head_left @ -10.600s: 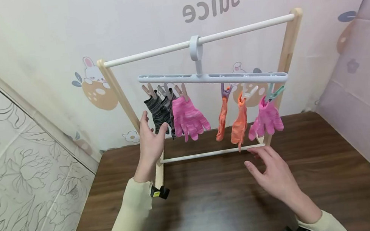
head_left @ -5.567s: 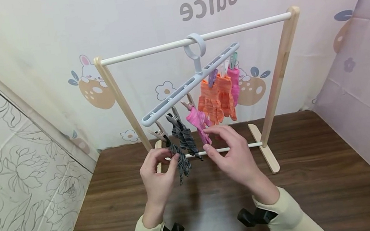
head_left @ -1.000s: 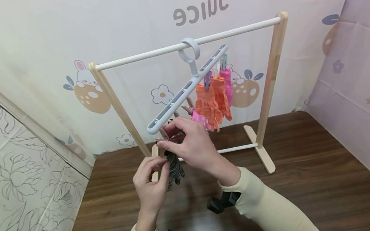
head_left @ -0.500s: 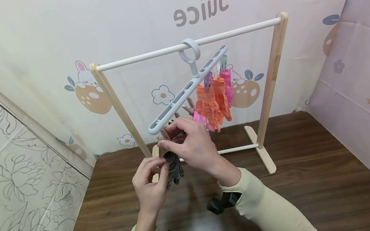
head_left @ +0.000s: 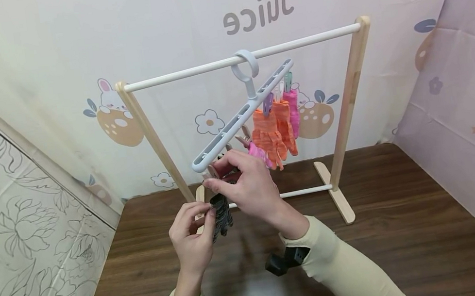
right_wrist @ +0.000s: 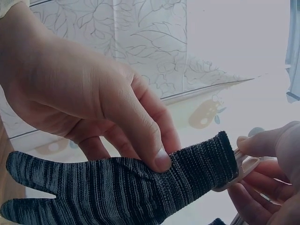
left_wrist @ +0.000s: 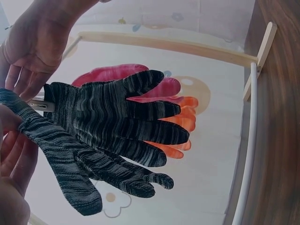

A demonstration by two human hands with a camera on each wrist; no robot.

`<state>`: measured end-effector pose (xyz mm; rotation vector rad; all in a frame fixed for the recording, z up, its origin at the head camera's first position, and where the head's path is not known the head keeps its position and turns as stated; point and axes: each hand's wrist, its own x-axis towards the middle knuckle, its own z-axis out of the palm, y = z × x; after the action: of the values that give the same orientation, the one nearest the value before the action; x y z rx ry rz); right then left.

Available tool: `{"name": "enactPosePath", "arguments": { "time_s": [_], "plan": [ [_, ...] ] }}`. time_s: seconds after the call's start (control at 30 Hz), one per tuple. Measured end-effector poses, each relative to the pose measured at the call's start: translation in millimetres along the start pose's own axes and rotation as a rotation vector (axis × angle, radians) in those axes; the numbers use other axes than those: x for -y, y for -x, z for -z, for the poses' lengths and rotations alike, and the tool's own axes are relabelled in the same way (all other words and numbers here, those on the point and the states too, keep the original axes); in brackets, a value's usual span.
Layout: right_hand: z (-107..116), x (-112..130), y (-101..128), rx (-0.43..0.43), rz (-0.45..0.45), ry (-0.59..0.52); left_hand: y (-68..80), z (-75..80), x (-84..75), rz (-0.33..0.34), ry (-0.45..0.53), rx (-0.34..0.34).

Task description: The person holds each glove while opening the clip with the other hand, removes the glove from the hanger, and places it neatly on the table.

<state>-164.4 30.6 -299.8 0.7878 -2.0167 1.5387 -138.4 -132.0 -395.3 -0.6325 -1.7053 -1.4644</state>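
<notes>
**Right hand squeezes clothespin, left hand pinches striped glove under hanger**

Head view: hanger (head_left: 253, 101) hooks over the white rail (head_left: 193, 70), slanted across it; right hand (head_left: 247, 178) grasps a clothespin (head_left: 210, 173) just under the hanger's near end, thumb and fingers closing from the right; left hand (head_left: 192, 236) sits lower, below that same end, pinching the cuff of a striped glove (head_left: 221, 212), whose fingers dangle; orange gloves (head_left: 267, 135) hang from the hanger's far half; a sideways tug at the near end would likely spin the hanger or slide its hook along the rail; if the left pinch slips, the glove probably drops onto the tabletop (head_left: 250, 263) beneath the hanger.

Left wrist view: striped glove trails from the left fingers; a second dark glove (left_wrist: 103, 108) spreads right beside it; hanger not made out here; the two lie close enough that one could snag the other and drag its clip along the hanger.

Right wrist view: left hand bends over the striped glove, a fingertip pressing near the cuff; right hand pinches the clothespin at the cuff's open end; can't tell whether the clip bites the knit; if it does, pulling would likely stretch the cuff or jerk the hanger.
</notes>
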Motion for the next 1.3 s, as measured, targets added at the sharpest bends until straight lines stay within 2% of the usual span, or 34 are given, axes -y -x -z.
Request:
{"name": "enactPosePath", "arguments": {
  "time_s": [0.43, 1.07, 1.3],
  "plan": [
    [-0.1, 1.1, 0.7, -0.026, 0.001, -0.050, 1.8, 0.5, 0.7, 0.001, -0.012, -0.003],
    [-1.5, 0.7, 1.3, -0.101, 0.005, -0.033, 3.5, -0.5, 0.8, -0.013, 0.024, -0.013],
    [-3.1, 0.7, 2.8, -0.121, -0.016, -0.038, 4.1, 0.6, 0.9, -0.060, 0.069, 0.004]
  ]
}}
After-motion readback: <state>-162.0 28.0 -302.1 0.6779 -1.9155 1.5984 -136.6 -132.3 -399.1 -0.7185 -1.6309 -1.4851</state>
